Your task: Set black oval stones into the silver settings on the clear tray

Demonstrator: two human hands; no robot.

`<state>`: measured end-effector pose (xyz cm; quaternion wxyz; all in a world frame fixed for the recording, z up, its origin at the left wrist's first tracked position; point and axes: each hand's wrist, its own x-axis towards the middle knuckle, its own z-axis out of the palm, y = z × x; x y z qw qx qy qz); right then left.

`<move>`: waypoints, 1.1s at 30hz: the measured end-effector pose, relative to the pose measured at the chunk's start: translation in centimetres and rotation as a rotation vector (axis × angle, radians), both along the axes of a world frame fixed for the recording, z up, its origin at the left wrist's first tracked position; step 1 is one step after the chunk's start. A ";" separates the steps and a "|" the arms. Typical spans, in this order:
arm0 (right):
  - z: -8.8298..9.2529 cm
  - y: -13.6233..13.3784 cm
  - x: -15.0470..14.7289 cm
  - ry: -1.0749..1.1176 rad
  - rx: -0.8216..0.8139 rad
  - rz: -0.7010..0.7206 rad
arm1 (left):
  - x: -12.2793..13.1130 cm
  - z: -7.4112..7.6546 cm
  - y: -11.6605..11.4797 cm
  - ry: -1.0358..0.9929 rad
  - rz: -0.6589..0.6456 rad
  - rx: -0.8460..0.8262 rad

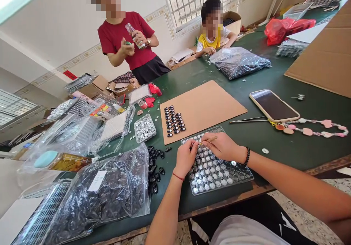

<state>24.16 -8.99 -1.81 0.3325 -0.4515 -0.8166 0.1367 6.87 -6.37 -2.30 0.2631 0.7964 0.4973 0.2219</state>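
My left hand [185,158] rests on the left edge of a clear plastic tray [219,173] full of small silver round pieces, fingers curled in a pinch on something I cannot make out. My right hand [222,146] lies over the tray's top, closed on a thin wooden stick [208,140] whose tip points left toward the left hand. Loose black oval beads [155,166] lie just left of the tray. A brown cardboard sheet [203,108] beyond it carries rows of black beads [173,121].
Big bags of black pieces [104,195] and stacked trays crowd the left. A small box of silver pieces [144,128], a phone [273,105], a pink bead string [312,129] and a bagged heap [238,60] lie on the green table [287,146]. Two people stand and sit across.
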 end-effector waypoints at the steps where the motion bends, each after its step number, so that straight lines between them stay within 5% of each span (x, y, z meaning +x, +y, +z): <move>1: 0.1 0.0 0.0 0.004 0.000 -0.006 | -0.1 -0.1 0.1 -0.032 0.016 -0.013; 19: 0.1 -0.3 0.2 0.071 0.024 -0.035 | 0.1 -0.4 0.4 -0.317 0.103 -0.229; 24: 0.2 -0.2 0.4 0.226 0.004 -0.147 | 0.1 -0.2 0.5 -0.506 0.218 -0.303; 33: 0.5 -0.5 0.0 0.495 -0.145 -0.134 | 0.7 -0.5 0.1 -0.571 0.155 -0.441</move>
